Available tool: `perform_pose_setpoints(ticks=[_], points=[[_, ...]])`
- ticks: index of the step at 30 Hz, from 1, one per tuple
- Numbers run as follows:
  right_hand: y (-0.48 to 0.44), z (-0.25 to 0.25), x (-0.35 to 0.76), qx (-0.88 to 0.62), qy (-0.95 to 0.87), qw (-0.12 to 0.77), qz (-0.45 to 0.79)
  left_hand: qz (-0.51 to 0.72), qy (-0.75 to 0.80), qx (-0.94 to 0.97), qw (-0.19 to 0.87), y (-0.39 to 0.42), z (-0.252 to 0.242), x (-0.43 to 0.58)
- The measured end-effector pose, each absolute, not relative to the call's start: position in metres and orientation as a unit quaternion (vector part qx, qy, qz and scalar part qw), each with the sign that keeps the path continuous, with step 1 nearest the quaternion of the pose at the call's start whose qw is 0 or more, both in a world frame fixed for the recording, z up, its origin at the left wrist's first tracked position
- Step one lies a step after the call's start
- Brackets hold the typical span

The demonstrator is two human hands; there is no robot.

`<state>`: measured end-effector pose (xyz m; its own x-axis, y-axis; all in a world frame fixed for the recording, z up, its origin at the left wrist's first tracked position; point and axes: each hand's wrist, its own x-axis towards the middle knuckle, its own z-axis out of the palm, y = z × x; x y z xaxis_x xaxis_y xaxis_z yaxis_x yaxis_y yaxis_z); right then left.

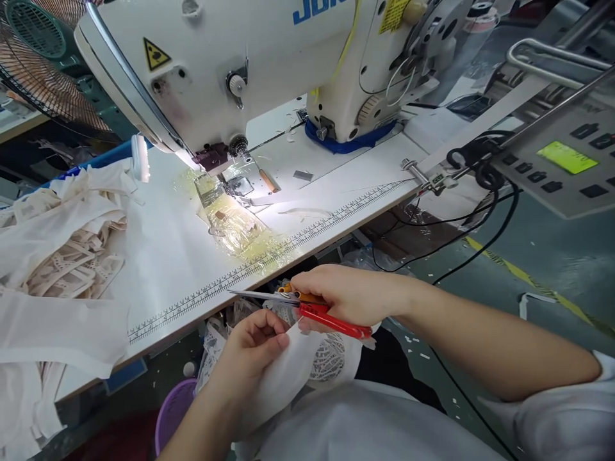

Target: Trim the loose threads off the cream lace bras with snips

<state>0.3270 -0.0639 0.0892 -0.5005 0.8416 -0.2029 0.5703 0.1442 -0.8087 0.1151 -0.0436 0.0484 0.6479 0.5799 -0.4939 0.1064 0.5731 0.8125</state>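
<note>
My right hand (350,294) is closed around red-handled thread snips (331,320), whose thin blades (254,295) point left just below the table's front edge. My left hand (254,346) pinches a piece of white fabric with lace (298,368) held over my lap, right under the snips. The white sewing machine (230,57) stands on the table behind, its needle area (225,176) lit by a lamp, with yellowed clear tape on the bed in front of it.
A heap of cream lace and white fabric pieces (62,256) lies on the table's left. A printed ruler (269,259) runs along the table edge. A control panel (562,163) with black cables sits right. A fan (38,57) stands far left, a purple basket (175,410) below.
</note>
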Motion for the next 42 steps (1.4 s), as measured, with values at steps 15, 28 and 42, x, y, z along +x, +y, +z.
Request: perform_pose_setpoints(ticks=[15, 28, 42], points=[[-0.072, 0.076, 0.314, -0.468, -0.664, 0.294, 0.504, 0.099, 0.425, 0.495, 0.751, -0.045, 0.052, 0.111], [-0.125, 0.043, 0.311, -0.449, -0.687, 0.232, 0.523, 0.242, 0.516, 0.535, 0.624, -0.051, 0.059, 0.107], [-0.12, 0.05, 0.292, -0.522, -0.673, 0.181, 0.491, 0.231, 0.535, 0.558, 0.591, -0.053, 0.068, 0.111]])
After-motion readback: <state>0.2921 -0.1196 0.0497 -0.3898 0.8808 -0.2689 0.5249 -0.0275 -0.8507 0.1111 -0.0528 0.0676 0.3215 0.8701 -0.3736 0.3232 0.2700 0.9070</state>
